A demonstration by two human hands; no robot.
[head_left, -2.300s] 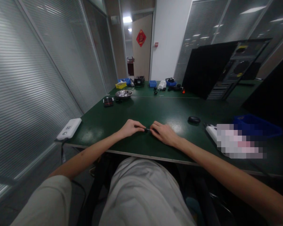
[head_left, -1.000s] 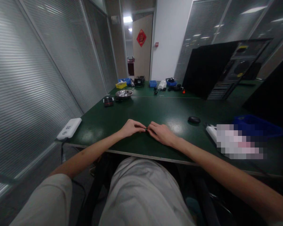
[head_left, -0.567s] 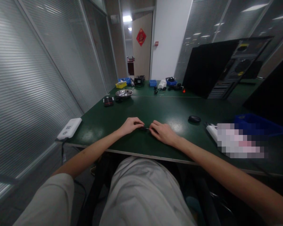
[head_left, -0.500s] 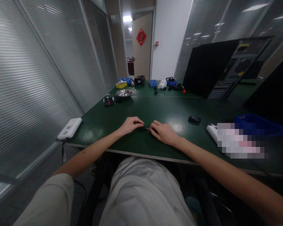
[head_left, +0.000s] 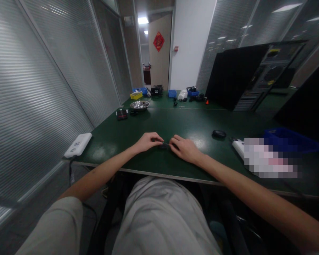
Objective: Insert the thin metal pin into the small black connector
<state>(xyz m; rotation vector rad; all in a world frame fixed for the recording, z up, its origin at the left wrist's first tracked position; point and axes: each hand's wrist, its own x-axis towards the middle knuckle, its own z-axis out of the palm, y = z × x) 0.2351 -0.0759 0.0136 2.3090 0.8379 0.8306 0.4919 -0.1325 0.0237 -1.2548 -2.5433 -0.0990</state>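
Note:
Near the front edge of the green table [head_left: 149,161], a small dark object [head_left: 163,145] lies between my two hands. My left hand [head_left: 149,141] has its thumb and fingertips pinched at the left end of that object. On the other side, the closed fingers of my right hand [head_left: 184,148] grip a thin, light metallic piece [head_left: 167,144] that points toward the dark object. Most of what is inside the right hand is hidden. A black mouse [head_left: 219,134] lies to the right of my right hand.
A white power strip [head_left: 78,145] sits at the left edge. Farther back are a metal bowl [head_left: 139,105], a dark box [head_left: 122,114], and small blue and yellow bins [head_left: 136,95]. A computer tower [head_left: 236,76] and a blue tray [head_left: 291,140] stand right.
My left hand has shifted slightly to the right, closer to my right hand. The dark object shows a little more below its fingertips.

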